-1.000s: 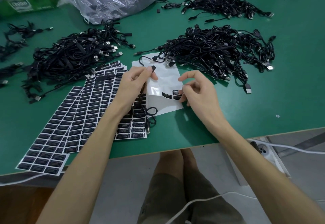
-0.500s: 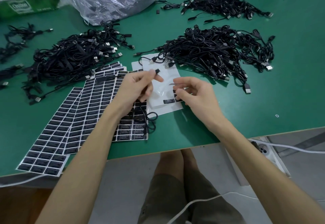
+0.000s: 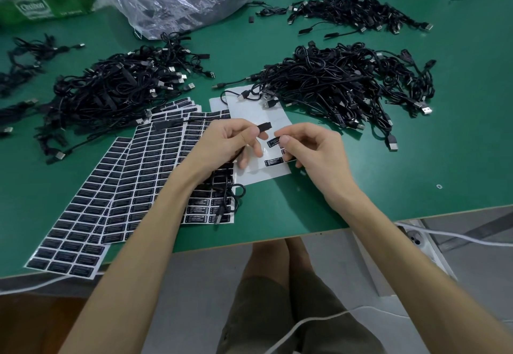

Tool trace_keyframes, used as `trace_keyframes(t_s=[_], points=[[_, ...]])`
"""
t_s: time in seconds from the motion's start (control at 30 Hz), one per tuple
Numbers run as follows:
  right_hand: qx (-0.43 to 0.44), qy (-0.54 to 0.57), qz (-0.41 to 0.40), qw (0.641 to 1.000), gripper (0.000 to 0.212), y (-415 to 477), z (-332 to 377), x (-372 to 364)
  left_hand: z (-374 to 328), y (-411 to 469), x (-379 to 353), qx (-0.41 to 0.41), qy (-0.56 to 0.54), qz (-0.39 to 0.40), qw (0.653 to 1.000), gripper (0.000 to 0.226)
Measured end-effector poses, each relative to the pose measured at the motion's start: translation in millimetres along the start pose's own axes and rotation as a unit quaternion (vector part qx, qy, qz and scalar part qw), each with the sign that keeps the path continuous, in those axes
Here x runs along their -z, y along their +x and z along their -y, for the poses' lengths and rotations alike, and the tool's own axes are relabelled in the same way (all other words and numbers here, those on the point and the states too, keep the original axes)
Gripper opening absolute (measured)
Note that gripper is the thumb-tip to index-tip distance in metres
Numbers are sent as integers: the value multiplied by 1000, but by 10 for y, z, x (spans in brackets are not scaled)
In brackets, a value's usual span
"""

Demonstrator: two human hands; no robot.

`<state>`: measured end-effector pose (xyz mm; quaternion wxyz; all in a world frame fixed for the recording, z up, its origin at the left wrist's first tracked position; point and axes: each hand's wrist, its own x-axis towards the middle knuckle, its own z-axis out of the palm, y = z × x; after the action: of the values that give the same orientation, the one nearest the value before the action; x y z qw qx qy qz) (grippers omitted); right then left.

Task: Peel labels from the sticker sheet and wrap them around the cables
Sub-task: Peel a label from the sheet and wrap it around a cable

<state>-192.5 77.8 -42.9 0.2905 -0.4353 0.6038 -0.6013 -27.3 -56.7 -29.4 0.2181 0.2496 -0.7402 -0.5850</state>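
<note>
Now pinched at one end between thumb and forefinger of the right hand (image 3: 313,156): a small black label (image 3: 273,142), lifted clear of the nearly spent sticker sheet (image 3: 255,116) and held just beside the small black block (image 3: 264,126) of the cable. Gripped in the left hand (image 3: 226,145), thumb and forefinger closed on that block, other fingers curled loosely beneath. Trailing below the wrist, the rest of the cable (image 3: 231,196), looped over the full label sheets (image 3: 144,176).

Likely feather-light and limp, tacky on one face, quick to fold onto itself or cling to skin. Best held by a bare corner, kept taut, laid square before wrapping. As for the cable: thin and springy, better steadied by the stiff block than by the cord.

Legible on the nearest unpeeled labels (image 3: 198,208): "LED CONTROLLER", with finer lines beneath too small to read. On the green carton (image 3: 50,6) at far left, possibly "Cnsthon", though blurred. Heaped beyond, black USB cables (image 3: 347,84) on the green table (image 3: 416,159).
</note>
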Motion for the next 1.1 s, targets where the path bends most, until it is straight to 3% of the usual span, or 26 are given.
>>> trace_keyframes(t_s=[0.5,0.87,1.1], points=[[-8,6,7,1000,13,2,-21,-1,50,11,-2,-9,16,0,1000,29],[-4,13,6,1000,12,1,-25,7,29,26,6,-1,-11,-18,1000,16],[0,53,-25,998,18,3,-2,34,60,15,13,-5,-20,-2,1000,25]])
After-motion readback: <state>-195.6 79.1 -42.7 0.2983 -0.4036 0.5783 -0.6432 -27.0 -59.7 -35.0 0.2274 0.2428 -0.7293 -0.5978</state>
